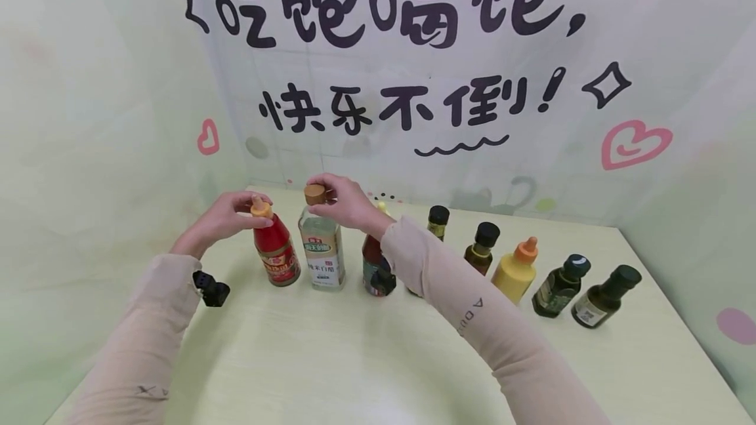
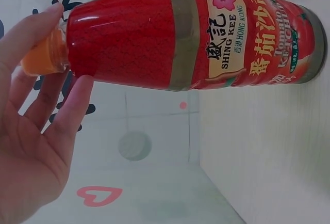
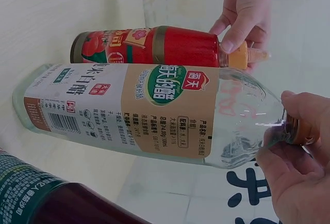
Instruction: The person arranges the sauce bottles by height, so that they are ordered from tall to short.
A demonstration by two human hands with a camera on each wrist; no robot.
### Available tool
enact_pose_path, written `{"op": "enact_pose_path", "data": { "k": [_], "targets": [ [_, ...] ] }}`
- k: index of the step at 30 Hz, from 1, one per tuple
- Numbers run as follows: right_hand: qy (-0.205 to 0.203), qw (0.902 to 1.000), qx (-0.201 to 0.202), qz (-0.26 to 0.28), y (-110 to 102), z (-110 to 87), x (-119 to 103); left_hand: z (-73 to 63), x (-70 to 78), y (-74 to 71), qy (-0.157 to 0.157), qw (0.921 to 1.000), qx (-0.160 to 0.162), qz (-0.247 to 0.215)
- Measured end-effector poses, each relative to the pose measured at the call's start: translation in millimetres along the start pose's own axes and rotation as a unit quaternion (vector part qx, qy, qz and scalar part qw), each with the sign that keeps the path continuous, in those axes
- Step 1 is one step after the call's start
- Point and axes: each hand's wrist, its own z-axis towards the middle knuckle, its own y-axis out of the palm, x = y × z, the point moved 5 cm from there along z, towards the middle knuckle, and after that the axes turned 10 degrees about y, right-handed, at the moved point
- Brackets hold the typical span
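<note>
My left hand (image 1: 227, 215) pinches the orange-capped neck of a red ketchup bottle (image 1: 277, 251), thumb on one side and fingers on the other. In the left wrist view this tomato ketchup bottle (image 2: 149, 38) shows its label, and its base is at the table. Just right of it stands a clear glass bottle of white rice vinegar (image 1: 321, 254) with a brown cap (image 1: 315, 194). My right hand (image 1: 351, 202) grips that vinegar bottle at the cap and neck. The right wrist view has the vinegar bottle (image 3: 129, 110) upright close beside the ketchup.
Right of the vinegar stands a dark reddish bottle (image 1: 373, 251), partly behind my right sleeve. Farther along the row are black-capped bottles (image 1: 485, 235), a yellow squeeze bottle (image 1: 514, 275) and two dark green bottles (image 1: 555, 292). A printed backdrop (image 1: 384, 169) rises behind the pale table (image 1: 295, 359).
</note>
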Motion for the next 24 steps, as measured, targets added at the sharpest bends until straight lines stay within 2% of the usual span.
{"op": "enact_pose_path", "data": {
  "k": [13,24],
  "targets": [
    [-0.016,0.9992,0.026,-0.026,1,-5.7,-7,0.3,-5.2,1.7,-0.025,0.9997,0.006,-0.005],
    [-0.004,0.9975,0.037,-0.06,2,-5.1,-13,0.4,-6.0,2.3,-0.037,0.9992,0.005,-0.01]
  ]
}}
